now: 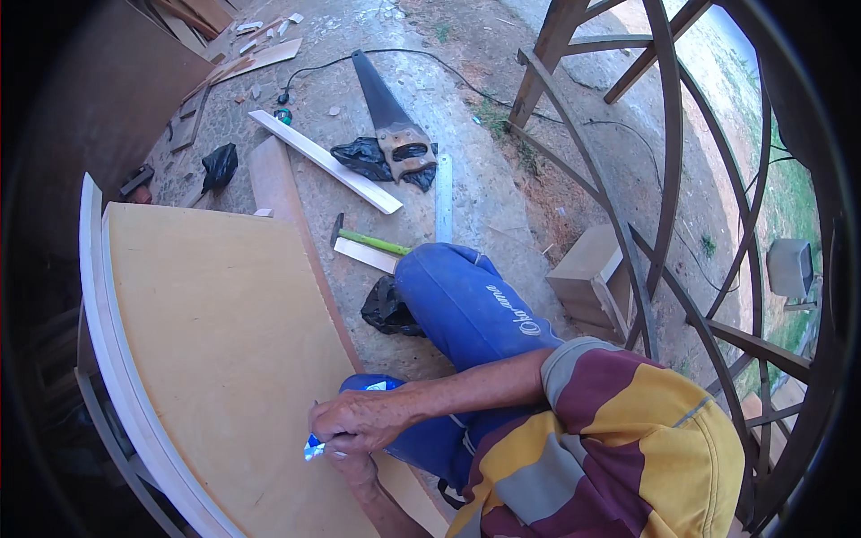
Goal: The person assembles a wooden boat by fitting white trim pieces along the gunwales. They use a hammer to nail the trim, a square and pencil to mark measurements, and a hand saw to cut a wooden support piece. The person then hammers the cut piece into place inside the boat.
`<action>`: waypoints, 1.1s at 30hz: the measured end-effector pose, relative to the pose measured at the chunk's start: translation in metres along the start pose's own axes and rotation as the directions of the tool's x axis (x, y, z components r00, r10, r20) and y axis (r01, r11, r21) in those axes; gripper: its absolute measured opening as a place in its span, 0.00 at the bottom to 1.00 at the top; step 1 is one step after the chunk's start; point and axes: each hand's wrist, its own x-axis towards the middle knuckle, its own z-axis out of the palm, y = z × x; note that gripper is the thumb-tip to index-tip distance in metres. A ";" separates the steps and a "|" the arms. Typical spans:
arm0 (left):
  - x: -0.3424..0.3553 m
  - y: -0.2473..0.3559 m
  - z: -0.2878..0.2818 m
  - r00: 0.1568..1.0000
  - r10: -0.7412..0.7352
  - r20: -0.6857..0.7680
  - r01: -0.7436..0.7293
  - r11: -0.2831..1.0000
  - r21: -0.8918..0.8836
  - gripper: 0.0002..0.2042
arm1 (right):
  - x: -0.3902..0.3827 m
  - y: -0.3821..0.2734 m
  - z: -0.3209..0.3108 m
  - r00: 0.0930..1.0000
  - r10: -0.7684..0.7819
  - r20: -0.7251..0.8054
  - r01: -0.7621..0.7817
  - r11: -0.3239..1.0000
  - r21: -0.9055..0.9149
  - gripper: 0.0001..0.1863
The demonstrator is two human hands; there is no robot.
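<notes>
My two hands are together above the near part of a light wooden panel (224, 305). A small shiny blue-and-silver packet (313, 447) pokes out between them. Bent fingers of my right hand (354, 421) close on it from above. Just below, my left hand (352, 462) is closed against the same packet, its fingers partly hidden by the right. A pale curved strip (134, 386) borders the panel's left side. Beside my knee lies a hammer (372, 242) with a green handle, partly over a short wood piece (366, 255).
On the concrete floor lie a handsaw (381, 99) over black plastic, a metal ruler (444, 197), a long white-faced strip (327, 163) and black bags (390, 307). A cable crosses behind. At right stand a wooden box (592, 278) and a curved lattice frame (668, 134).
</notes>
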 end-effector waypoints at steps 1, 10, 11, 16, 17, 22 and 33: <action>-0.003 0.003 0.003 0.999 -0.043 -0.007 0.042 0.996 -0.081 0.26 | -0.001 0.000 -0.002 0.999 0.030 0.019 -0.029 0.999 -0.014 0.09; -0.010 0.027 0.045 0.989 -0.132 -0.066 0.093 0.904 -0.417 0.23 | -0.039 -0.014 -0.037 0.981 0.152 -0.124 -0.186 0.918 -0.351 0.21; -0.007 0.029 0.045 0.990 -0.139 -0.038 0.112 0.905 -0.410 0.23 | -0.046 -0.008 -0.037 0.964 0.244 -0.110 -0.266 0.917 -0.298 0.22; 0.008 0.055 0.060 0.994 0.024 0.109 0.049 0.785 -0.618 0.31 | -0.044 -0.008 -0.051 0.899 0.430 -0.088 -0.439 0.879 -0.188 0.19; 0.015 0.057 0.059 0.988 0.023 0.154 0.081 0.769 -0.634 0.32 | -0.042 -0.006 -0.052 0.905 0.420 -0.073 -0.426 0.887 -0.181 0.19; 0.022 0.009 0.041 0.969 -0.139 0.207 0.243 0.706 -0.665 0.25 | -0.041 0.014 -0.052 0.851 0.503 0.152 -0.445 0.844 -0.299 0.23; -0.001 -0.051 0.017 0.911 -0.410 0.056 0.355 0.706 -0.613 0.20 | -0.022 0.107 -0.126 0.746 0.522 -0.415 -0.666 0.601 -0.442 0.18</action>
